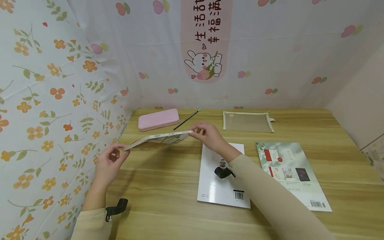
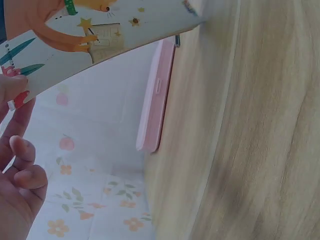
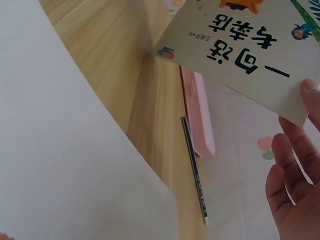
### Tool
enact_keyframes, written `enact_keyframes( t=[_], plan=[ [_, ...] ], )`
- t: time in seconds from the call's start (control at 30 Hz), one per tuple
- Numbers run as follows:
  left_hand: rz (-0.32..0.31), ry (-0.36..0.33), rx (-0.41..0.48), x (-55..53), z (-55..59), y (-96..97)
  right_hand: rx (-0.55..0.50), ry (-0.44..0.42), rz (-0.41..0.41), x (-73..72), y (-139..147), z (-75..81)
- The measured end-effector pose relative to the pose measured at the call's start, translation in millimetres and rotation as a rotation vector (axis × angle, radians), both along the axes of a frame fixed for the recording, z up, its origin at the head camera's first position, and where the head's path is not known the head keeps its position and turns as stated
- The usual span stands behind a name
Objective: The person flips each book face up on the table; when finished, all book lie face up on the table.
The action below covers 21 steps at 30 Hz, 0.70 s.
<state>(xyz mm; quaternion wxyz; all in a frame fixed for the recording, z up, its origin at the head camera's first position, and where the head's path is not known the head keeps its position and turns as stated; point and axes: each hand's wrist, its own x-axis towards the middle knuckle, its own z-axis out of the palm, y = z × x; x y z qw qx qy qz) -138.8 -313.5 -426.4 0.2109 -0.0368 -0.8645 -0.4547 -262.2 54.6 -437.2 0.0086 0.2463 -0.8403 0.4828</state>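
A thin illustrated book (image 1: 162,140) is held up above the left part of the table, its spine edge facing the head camera. My left hand (image 1: 110,163) pinches its left corner between thumb and fingers. At the opposite corner my right hand (image 1: 208,136) pinches it the same way. In the right wrist view the book's cover (image 3: 240,55) shows large dark Chinese characters, upside down. The left wrist view shows an orange cartoon animal on the cover (image 2: 110,40). The pages sag a little between the two hands.
Behind the book lie a pink pencil case (image 1: 159,119) and a dark pencil (image 1: 187,119). A mesh zip pouch (image 1: 247,122) lies at the back. Under the right forearm is a white-backed book (image 1: 210,180); a green-grey book (image 1: 312,186) lies to the right. Patterned cloth (image 1: 150,50) hangs behind the table.
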Motion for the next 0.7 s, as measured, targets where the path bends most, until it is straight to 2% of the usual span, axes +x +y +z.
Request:
enact_keyframes(
  t=[0.1, 0.2, 0.4, 0.53, 0.7],
  plan=[
    [0.047, 0.006, 0.080, -0.3, 4.1, 2.4, -0.039, -0.001, 0.003, 1.2, -1, 1.3],
    [0.089, 0.021, 0.124, -1.3, 5.4, 2.9, -0.068, -0.004, 0.002, 3.5, -2, 3.6],
    [0.145, 0.039, 0.101, -3.2, 2.5, -1.5, -0.095, -0.036, 0.009, 8.6, -5, 7.8],
    [0.116, 0.020, 0.073, -1.4, 1.2, -1.7, -0.110, -0.075, 0.026, 9.6, -7, 5.8],
    [0.065, -0.048, -0.012, -1.5, -1.7, -1.2, -0.047, -0.116, 0.052, 8.0, -6, -2.6]
  ],
)
